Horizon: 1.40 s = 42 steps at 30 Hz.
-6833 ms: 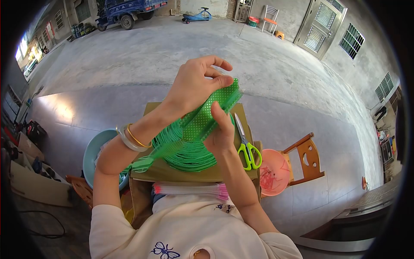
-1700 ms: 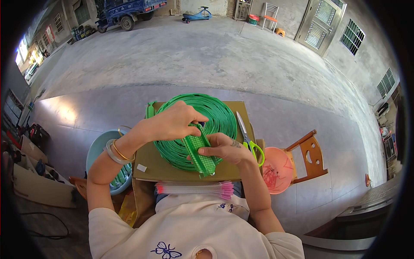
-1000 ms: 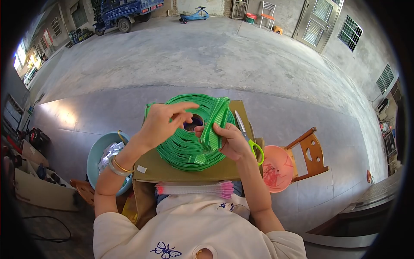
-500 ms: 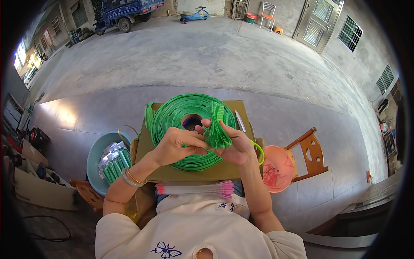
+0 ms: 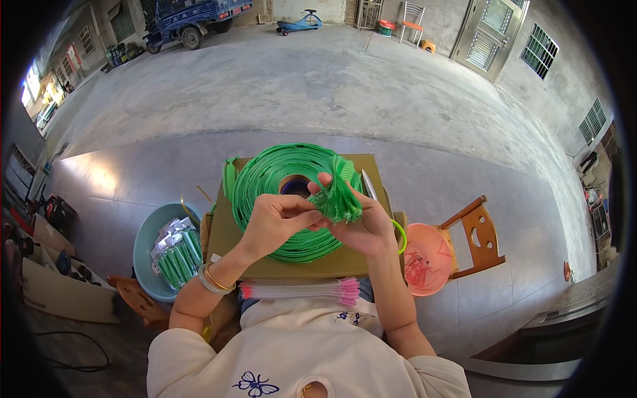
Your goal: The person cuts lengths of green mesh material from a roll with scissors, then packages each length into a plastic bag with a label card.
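In my right hand is a gathered bundle of green mesh ribbon, its folds fanned out between the thumb and fingers. My left hand pinches at the bundle's left edge, fingertips pressed together there. Beneath both hands a large flat coil of the same green ribbon lies on a brown box-like surface; its core is partly hidden. Scissors with a yellow-green handle rest at the box's right side, partly behind my right hand. Clear strips with pink ends lie across my lap.
On the left, a blue basin holds green and silver packets. A pink basin with pinkish-red pieces stands right, next to a wooden chair back. Farther off are a blue truck and a blue ride-on toy.
The green bundle has turned and spread, its ruffled end now facing lower right. My left hand has shifted slightly right, its wrist turned. My right hand has barely moved.
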Tool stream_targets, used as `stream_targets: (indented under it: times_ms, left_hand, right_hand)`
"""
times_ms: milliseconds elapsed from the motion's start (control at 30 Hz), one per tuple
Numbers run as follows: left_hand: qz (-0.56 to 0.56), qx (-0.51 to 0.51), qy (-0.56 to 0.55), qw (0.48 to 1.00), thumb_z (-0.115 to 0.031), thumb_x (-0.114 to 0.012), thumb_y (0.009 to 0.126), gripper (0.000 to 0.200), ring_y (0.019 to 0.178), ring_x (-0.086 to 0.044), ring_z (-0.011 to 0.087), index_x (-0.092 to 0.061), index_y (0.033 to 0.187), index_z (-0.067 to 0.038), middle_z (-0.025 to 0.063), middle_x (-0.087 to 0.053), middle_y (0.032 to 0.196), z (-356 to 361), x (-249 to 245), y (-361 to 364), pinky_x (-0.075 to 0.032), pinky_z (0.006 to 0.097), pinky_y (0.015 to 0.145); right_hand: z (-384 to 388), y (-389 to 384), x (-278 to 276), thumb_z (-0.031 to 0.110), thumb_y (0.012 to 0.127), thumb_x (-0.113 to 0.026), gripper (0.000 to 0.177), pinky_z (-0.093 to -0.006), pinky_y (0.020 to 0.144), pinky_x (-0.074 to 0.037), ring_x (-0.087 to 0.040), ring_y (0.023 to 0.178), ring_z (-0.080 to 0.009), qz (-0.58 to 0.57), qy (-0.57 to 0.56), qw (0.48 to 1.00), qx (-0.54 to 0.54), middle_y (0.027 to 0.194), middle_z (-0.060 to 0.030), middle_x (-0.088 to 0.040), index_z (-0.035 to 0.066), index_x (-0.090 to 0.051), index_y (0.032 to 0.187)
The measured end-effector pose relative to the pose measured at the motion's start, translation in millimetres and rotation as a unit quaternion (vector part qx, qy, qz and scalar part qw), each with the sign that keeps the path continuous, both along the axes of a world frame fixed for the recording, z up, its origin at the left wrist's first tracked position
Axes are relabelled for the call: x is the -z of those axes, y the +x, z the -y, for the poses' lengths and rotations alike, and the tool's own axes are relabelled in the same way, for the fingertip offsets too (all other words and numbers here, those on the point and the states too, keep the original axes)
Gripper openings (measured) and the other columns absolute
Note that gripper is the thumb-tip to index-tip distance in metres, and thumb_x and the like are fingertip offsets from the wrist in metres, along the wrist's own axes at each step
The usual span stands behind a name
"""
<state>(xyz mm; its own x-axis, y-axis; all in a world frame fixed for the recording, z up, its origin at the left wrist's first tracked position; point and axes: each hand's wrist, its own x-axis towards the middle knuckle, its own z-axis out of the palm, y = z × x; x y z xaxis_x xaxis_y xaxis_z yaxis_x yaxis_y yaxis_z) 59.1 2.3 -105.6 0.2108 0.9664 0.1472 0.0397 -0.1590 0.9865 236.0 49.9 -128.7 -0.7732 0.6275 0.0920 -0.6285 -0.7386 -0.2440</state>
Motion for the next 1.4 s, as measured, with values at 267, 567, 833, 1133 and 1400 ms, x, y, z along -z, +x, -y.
stream_targets:
  times_ms: [267,567,833,1133,1400]
  left_hand:
    - [-0.006,0.042,0.019,0.999,-0.002,-0.063,0.08,0.01,0.076,-0.064,0.0126,-0.065,0.085,0.006,0.0102,-0.067,0.08,-2.0,-2.0,-5.2,-0.052,0.0218,0.07]
    - [0.087,0.059,-0.056,0.993,-0.002,-0.062,0.08,0.011,0.075,-0.065,0.0152,-0.065,0.086,0.006,0.0114,-0.067,0.079,-3.8,-1.9,-5.9,-0.054,0.0241,0.071]
    - [-0.083,-0.038,0.011,0.996,-0.001,-0.064,0.079,0.009,0.072,-0.064,0.0127,-0.066,0.084,0.005,0.0096,-0.067,0.077,2.8,-4.2,1.4,-0.051,0.0217,0.067]
    - [0.039,-0.002,-0.019,0.999,-0.004,-0.067,0.077,0.02,0.08,-0.062,0.0094,-0.057,0.092,0.004,0.0079,-0.065,0.084,3.2,0.5,2.1,-0.049,0.021,0.071]
    - [-0.008,-0.023,-0.029,0.999,-0.003,-0.064,0.08,0.013,0.074,-0.064,0.0146,-0.058,0.087,0.006,0.0113,-0.065,0.079,-3.2,3.9,4.9,-0.052,0.0245,0.068]
  right_hand:
    - [4.9,2.1,-10.0,0.022,0.091,-0.038,0.036,-0.0389,0.089,-0.038,-0.046,0.115,-0.0269,0.048,-0.043,0.998,0.009,0.129,-0.0172,-0.046,0.005,-0.053,0.119]
    - [4.2,0.5,-6.6,0.023,0.091,-0.04,0.036,-0.0378,0.089,-0.036,-0.045,0.114,-0.0274,0.005,0.002,1.0,-0.02,0.127,-0.0158,-0.047,0.005,-0.051,0.12]
    - [7.9,-5.3,-7.7,0.024,0.093,-0.04,0.037,-0.0359,0.093,-0.037,-0.048,0.111,-0.0224,0.078,0.017,0.994,0.069,0.12,-0.0125,-0.052,-0.002,-0.049,0.119]
    - [15.8,-35.8,-0.5,0.019,0.094,-0.044,0.027,-0.0294,0.073,-0.052,-0.062,0.088,-0.0185,0.214,0.112,0.901,0.361,0.101,-0.0132,-0.062,-0.004,-0.054,0.105]
    - [26.5,-42.0,0.6,0.017,0.094,-0.045,0.026,-0.0268,0.078,-0.046,-0.058,0.086,-0.0139,0.302,0.261,0.782,0.478,0.1,-0.0124,-0.064,-0.004,-0.056,0.105]
